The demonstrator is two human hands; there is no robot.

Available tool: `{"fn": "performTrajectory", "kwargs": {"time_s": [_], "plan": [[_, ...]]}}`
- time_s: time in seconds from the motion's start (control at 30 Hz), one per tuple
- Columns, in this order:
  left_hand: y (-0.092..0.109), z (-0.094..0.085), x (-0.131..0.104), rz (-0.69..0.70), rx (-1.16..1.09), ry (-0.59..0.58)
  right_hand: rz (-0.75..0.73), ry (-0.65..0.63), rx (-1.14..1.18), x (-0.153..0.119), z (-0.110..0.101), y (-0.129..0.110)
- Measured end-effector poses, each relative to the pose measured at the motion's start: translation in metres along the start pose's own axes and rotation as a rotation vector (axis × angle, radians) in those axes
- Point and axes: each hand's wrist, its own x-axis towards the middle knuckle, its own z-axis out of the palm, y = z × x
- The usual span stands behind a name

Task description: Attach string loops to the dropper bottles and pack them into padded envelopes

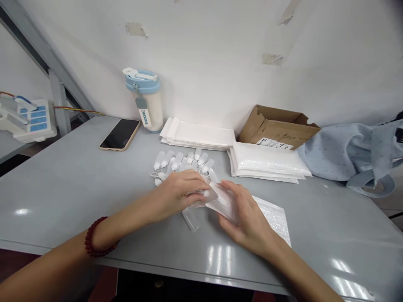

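My left hand (179, 191) is closed around small clear plastic bottles at the mouth of a white bubble mailer (273, 216) lying on the grey table (63, 188). My right hand (244, 216) grips the mailer's open end from the right. One clear bottle (191, 219) lies on the table just below my left hand. A cluster of several small white-capped bottles (184, 161) sits right behind my hands. A red bead bracelet is on my left wrist.
Two stacks of white bubble mailers (198, 134) (267, 161) lie behind the bottles. An open cardboard box (277, 126) stands at the wall. A blue-lidded tumbler (145, 100) and a phone (120, 134) sit back left. Blue cloth (352, 147) lies right; a power strip (30, 119) far left.
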Motion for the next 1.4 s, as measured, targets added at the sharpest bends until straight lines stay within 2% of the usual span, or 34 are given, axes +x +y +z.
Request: {"fn": "performTrajectory", "kwargs": {"time_s": [0.33, 0.57, 0.73, 0.83, 0.97, 1.07, 1.17, 1.3, 1.4], "plan": [[0.010, 0.002, 0.000, -0.149, -0.038, 0.022, 0.002, 0.007, 0.004, 0.001, 0.001, -0.001], [0.013, 0.000, 0.000, -0.370, -0.432, -0.079, 0.001, 0.009, 0.020, 0.000, 0.002, -0.002], [0.013, 0.003, 0.001, -0.357, -0.626, -0.158, -0.010, 0.018, 0.014, 0.000, 0.002, -0.002], [0.012, -0.003, 0.003, -0.354, -0.670, -0.149, -0.009, 0.018, 0.014, 0.001, 0.002, -0.001], [0.007, -0.030, 0.001, -0.405, -0.519, -0.117, 0.007, 0.019, 0.007, 0.001, 0.001, 0.001], [0.002, -0.044, -0.003, -0.457, -0.262, -0.338, 0.038, 0.007, -0.005, 0.001, 0.000, 0.002], [-0.001, -0.037, -0.007, -0.392, -0.054, -0.504, 0.063, -0.008, -0.016, 0.002, -0.002, 0.003], [-0.002, -0.019, -0.009, -0.248, 0.030, -0.555, 0.080, -0.006, -0.011, 0.002, -0.003, 0.003], [0.001, -0.027, -0.007, -0.250, -0.017, -0.610, 0.088, 0.004, -0.005, 0.002, -0.002, 0.003]]}}
